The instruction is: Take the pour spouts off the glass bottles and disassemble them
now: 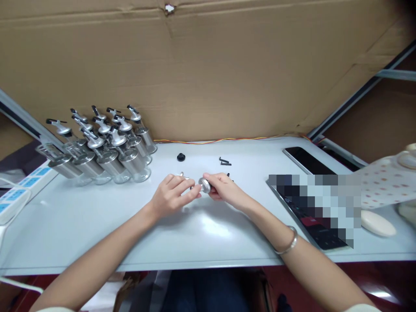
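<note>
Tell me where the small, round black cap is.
In the head view, the small, round black cap lies left of centre on the white tabletop, beyond the left hand, between the silver-topped glass bottles and two thin black pieces.

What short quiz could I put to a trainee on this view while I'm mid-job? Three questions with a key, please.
1. Which part is the right hand gripping?
2. Where do the glass pourer bottles stand?
a) right of the right hand
b) left of the left hand
c) between the hands
3. True or false: the round black stopper lies nearer the cardboard sheet than either hand does.

Key:
1. A silver metal pourer top
2. b
3. True
</note>
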Demonstrator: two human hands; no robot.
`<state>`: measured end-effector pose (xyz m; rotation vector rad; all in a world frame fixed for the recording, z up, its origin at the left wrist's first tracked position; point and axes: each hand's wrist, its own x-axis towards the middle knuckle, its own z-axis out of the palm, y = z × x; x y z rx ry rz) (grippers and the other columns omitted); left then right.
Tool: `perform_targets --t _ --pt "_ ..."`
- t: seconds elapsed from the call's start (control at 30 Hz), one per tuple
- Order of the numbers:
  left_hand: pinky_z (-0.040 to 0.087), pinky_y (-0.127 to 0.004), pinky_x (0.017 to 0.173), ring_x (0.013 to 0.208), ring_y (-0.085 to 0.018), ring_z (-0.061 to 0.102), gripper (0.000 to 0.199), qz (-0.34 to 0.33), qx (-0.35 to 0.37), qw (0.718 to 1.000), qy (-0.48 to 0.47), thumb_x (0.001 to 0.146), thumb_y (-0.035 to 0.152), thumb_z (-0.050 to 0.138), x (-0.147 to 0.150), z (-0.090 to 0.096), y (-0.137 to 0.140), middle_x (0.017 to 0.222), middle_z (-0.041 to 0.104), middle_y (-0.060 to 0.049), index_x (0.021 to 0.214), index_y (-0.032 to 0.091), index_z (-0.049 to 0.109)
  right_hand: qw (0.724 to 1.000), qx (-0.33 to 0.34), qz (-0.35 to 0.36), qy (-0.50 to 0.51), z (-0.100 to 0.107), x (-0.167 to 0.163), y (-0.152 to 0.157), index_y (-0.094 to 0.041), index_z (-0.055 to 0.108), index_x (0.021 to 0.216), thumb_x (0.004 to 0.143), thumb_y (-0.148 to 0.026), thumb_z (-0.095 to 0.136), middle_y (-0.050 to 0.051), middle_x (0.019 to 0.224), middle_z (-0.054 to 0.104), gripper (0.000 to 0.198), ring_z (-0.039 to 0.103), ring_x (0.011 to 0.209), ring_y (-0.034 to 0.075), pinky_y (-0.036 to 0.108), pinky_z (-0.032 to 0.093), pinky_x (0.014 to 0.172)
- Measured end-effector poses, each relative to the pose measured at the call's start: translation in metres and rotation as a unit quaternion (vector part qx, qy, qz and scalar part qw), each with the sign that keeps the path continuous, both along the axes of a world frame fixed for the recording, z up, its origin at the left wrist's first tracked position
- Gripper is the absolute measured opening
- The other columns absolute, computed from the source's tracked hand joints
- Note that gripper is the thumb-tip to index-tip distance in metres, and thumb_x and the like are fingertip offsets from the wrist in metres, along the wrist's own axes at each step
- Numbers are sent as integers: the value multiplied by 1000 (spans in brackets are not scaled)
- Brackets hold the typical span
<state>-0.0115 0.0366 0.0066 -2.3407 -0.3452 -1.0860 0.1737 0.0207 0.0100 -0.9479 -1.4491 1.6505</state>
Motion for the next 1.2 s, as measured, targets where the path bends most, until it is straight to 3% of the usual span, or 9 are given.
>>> perform_targets --t 0.3,0.47,0.6,0.73,0.83,0.93,1.07,1.13,1.2 --pt "30 -29 59 64 -15 55 16 49 -36 998 17 94 27 49 1 -1 1 68 67 -3 98 12 54 995 -77 -62 1 -1 -3 -1 -21 31 53 77 -56 55 -10 48 20 49 16 40 4 19 13 37" --pt "25 -31 60 55 -15 46 20 95 -28 995 12 97 28 41 2 3 3 59 60 0 90 15 55 982 -29 -173 78 -5 -20 -8 -21 31 51 72 -61 59 -9 46 24 53 19 39 3 19 13 37" --pt "24 -32 62 56 -15 45 28 97 -55 994 3 98 32 36 3 4 3 58 60 0 85 16 55 975 -11 -198 97 -6 -27 -14 -21 32 51 73 -63 57 -8 46 25 54 21 39 3 20 14 37" --pt "22 -32 63 55 -14 43 33 84 -121 989 -28 99 32 32 6 4 0 60 60 -1 82 16 55 971 51 -219 79 -6 -26 -17 -20 33 52 79 -64 51 -7 46 29 54 24 40 5 22 19 38" --pt "24 -31 63 52 -13 40 39 77 -205 974 -56 100 35 26 9 5 -5 59 58 0 80 16 54 960 140 -242 7 -6 -22 -19 -20 36 53 86 -60 43 -5 47 34 52 31 44 7 23 26 44" --pt "28 -30 63 50 -12 38 45 54 -334 938 -80 100 39 20 9 8 -11 53 52 3 75 17 51 931 251 -249 -91 -5 -19 -21 -20 39 56 90 -55 37 -3 49 38 49 35 47 9 24 30 49" --pt "31 -28 57 49 -12 37 50 16 -497 856 -140 97 49 22 8 14 -18 46 43 3 60 19 40 873 393 -242 -156 -3 -16 -22 -20 43 64 95 -47 34 -2 55 43 42 38 50 10 24 32 50" --pt "31 -27 52 46 -11 34 52 -5 -571 804 -168 95 55 25 8 17 -20 44 39 3 58 20 37 828 477 -234 -180 -2 -13 -20 -20 46 68 97 -41 32 -1 59 46 38 41 53 11 25 34 52" --pt "29 -27 48 42 -9 30 52 -33 -642 743 -186 92 58 28 10 19 -23 42 34 5 57 20 35 761 575 -218 -207 -1 -9 -17 -20 48 72 98 -37 32 1 60 49 34 42 56 13 26 35 55"
